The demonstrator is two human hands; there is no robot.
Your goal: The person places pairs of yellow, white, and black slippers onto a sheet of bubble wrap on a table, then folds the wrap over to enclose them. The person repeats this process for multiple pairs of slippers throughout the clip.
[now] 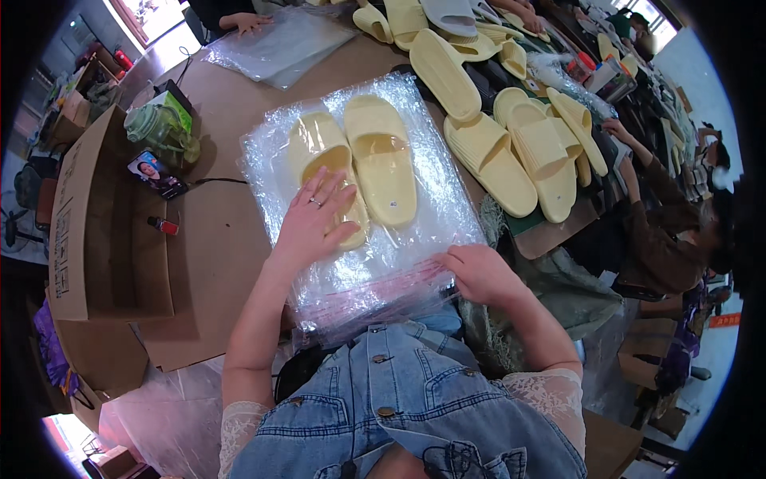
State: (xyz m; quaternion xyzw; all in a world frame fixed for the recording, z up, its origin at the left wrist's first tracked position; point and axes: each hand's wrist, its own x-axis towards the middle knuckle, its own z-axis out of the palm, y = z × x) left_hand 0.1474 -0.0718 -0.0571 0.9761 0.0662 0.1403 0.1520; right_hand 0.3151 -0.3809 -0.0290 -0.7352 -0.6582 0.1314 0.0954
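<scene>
A pair of pale yellow slide slippers lies side by side, toes away from me, on a stack of clear plastic bags [383, 263]; the pair seems to be inside the top one. My left hand [313, 215] lies flat with fingers spread over the heel half of the left slipper [315, 132], partly hiding it. The right slipper [381, 164] shows whole. My right hand [479, 273] is closed, pinching the bag edge at the stack's near right corner, beside the pinkish strips along the near edge. The fingertips there are partly hidden by plastic.
More yellow slippers [487, 164] are heaped at right. Far on the table lie flat clear bags [279, 52] by a co-worker's hand [246, 21]. At left stand a green jug [155, 128], a phone [157, 176], a small red bottle [163, 225] and an open carton [76, 215]. Other people work at right.
</scene>
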